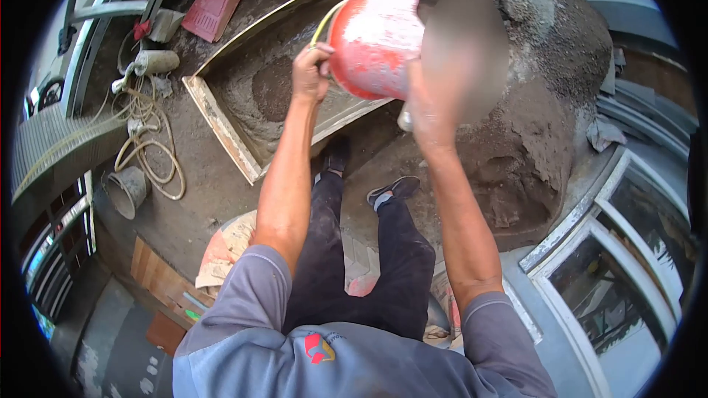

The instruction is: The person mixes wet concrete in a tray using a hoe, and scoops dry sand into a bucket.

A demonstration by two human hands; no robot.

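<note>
A red bucket [375,43] with whitish smears is tilted on its side in front of me, its orange rim toward the left. My left hand [311,72] has its fingers curled at the rim, by the yellow handle [324,23]. My right hand [430,107] is against the bucket's base end; a blurred patch hides part of its fingers. Beneath the bucket lies a wooden-sided mixing trough [220,127] with grey wet mix [274,92] inside. The bucket's inside is turned out of sight.
Right of the trough rises a sand heap [542,121]. On the left are a coiled hose [151,155], a grey bucket [127,190] and a red dustpan-like tray [212,11]. Framed windows [616,280] lean at the lower right. Sacks [227,250] lie near my legs.
</note>
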